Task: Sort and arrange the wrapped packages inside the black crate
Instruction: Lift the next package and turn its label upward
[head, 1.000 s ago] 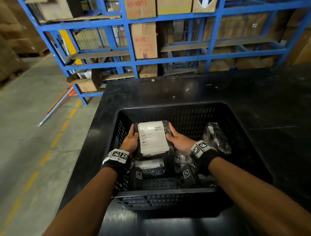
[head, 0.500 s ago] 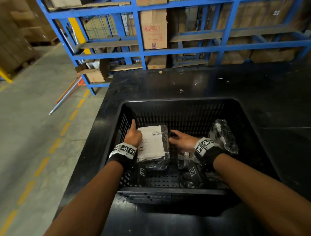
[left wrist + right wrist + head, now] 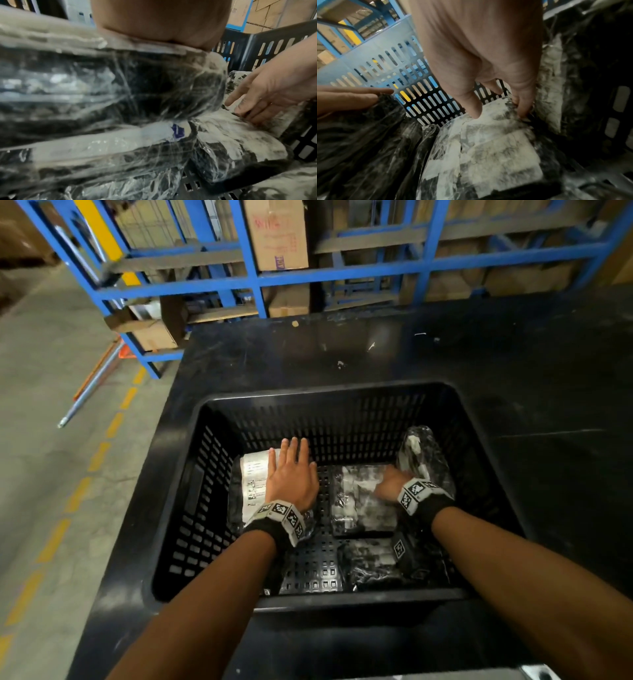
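The labelled package (image 3: 255, 484) lies flat in the black crate (image 3: 212, 474), under the left hand (image 3: 291, 477), whose straight fingers press on its top. Beside it, the middle package (image 3: 359, 501) sits under the right hand (image 3: 390, 484); thumb and fingers curl over its far edge, gripping it. Right of that hand, a wrapped package (image 3: 424, 460) leans on the crate wall. Another package (image 3: 370, 563) lies nearer the wrists, partly hidden. Wrist views are blurred.

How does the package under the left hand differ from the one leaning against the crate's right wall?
The labelled package lies flat on the floor of the crate, the left hand resting open on it; the leaning package stands tilted, untouched. The first shows a broad white label, the second little white. Both are plastic-wrapped.
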